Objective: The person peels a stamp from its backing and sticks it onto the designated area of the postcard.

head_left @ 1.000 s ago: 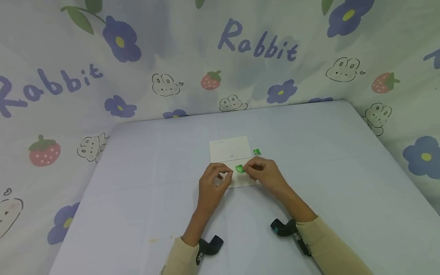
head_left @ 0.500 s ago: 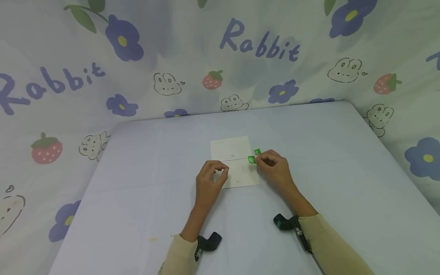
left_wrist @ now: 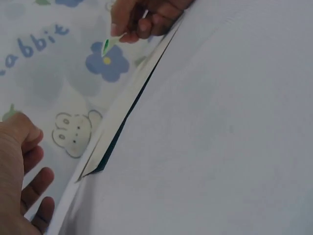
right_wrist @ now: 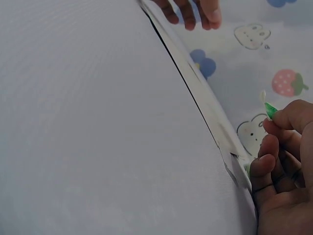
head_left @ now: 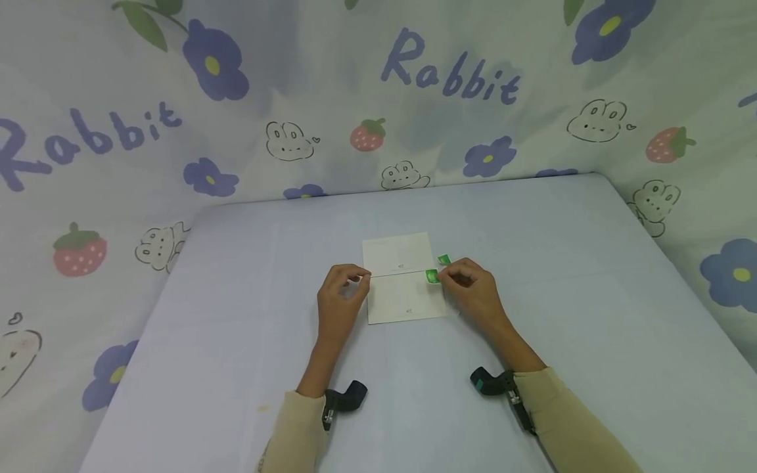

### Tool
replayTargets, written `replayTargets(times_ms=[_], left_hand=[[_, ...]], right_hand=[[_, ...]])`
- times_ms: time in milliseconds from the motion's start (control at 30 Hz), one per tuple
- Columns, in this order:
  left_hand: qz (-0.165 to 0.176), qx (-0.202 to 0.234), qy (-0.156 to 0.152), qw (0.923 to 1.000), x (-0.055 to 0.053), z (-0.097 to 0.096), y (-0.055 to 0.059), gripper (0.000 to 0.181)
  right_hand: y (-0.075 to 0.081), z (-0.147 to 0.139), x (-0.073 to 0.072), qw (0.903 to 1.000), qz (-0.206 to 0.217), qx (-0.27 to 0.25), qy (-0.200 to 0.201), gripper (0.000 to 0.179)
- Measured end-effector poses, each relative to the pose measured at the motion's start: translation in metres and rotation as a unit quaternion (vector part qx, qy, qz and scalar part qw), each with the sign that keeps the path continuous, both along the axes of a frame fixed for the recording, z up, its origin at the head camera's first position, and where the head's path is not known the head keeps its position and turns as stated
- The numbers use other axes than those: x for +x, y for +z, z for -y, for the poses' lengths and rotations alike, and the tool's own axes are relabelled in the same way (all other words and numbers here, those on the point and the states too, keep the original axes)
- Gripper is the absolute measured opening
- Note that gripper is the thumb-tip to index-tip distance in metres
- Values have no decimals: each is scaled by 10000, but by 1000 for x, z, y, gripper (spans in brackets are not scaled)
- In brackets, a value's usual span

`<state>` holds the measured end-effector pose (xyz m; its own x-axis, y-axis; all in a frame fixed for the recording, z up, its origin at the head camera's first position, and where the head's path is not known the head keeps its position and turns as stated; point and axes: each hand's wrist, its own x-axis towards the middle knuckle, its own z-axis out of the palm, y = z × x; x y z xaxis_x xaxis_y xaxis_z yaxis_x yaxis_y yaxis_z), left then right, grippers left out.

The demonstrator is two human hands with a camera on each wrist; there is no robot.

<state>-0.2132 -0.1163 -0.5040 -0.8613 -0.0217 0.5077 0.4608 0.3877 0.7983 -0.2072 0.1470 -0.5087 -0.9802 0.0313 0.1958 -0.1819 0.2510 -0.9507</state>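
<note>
My right hand point(head_left: 473, 286) pinches a small green sticker-like piece point(head_left: 432, 276) between thumb and index finger, above the right side of a cream-white folded card point(head_left: 405, 297). The card lies spread flat with a crease across its middle. Seen from the right wrist, the green piece point(right_wrist: 271, 110) has a whitish bit standing up from it. My left hand point(head_left: 342, 299) hovers by the card's left edge, fingers loosely bent, with nothing visible in it. In the left wrist view, a dark green underside shows along the edge of the card point(left_wrist: 122, 105).
Another small green piece point(head_left: 444, 260) lies on the white-covered table point(head_left: 236, 295), just right of the card and close to my right hand. Behind the table hangs a curtain point(head_left: 331, 85) printed with rabbits, flowers and strawberries.
My right hand has drawn the green piece right and slightly away from my left hand, then held it nearly still. My left hand has moved left, off the middle of the card to its edge.
</note>
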Motion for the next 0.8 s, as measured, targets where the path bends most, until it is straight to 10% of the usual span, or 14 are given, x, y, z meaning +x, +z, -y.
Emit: replayTargets(times_ms=[800], left_hand=[[856,-454,200,9951,-25,20,-4,17]], right_hand=[[-1,-1,-1,10000,-11,97,-14,10]])
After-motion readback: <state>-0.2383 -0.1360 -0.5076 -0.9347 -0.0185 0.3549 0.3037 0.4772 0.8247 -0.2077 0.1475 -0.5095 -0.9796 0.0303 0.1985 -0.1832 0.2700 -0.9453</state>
